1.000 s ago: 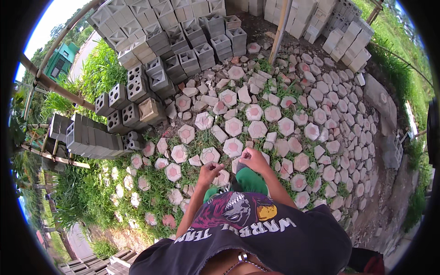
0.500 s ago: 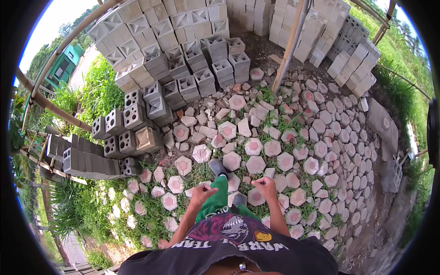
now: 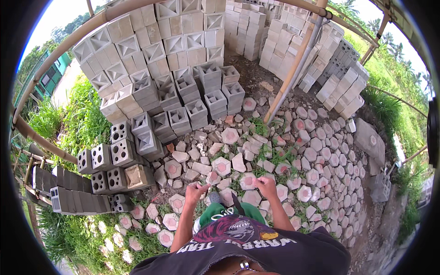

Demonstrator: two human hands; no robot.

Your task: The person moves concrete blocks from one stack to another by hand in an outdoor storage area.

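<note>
My left hand (image 3: 196, 191) is raised in front of my body with its fingers pinched together. Level with it, my right hand (image 3: 266, 187) is closed in a similar pinch. Whatever either hand holds, if anything, is too small to make out. A gap separates the two hands. Below them show my green trousers (image 3: 245, 211) and one grey shoe (image 3: 215, 197). A dark narrow shape (image 3: 237, 202) lies between the hands, too unclear to name. Hexagonal paving stones (image 3: 222, 166) with pinkish centres cover the ground ahead.
Decorative concrete blocks (image 3: 176, 44) are stacked high ahead, with grey hollow blocks (image 3: 179, 120) before them. Round-holed blocks (image 3: 121, 133) stand at left. A bamboo post (image 3: 293, 66) rises right of centre. Broken rubble (image 3: 197, 151) and grass (image 3: 73, 231) lie around the paving.
The view has tilted upward, so the block stacks sit lower in it. Both hands remain raised and closed. My feet now show less.
</note>
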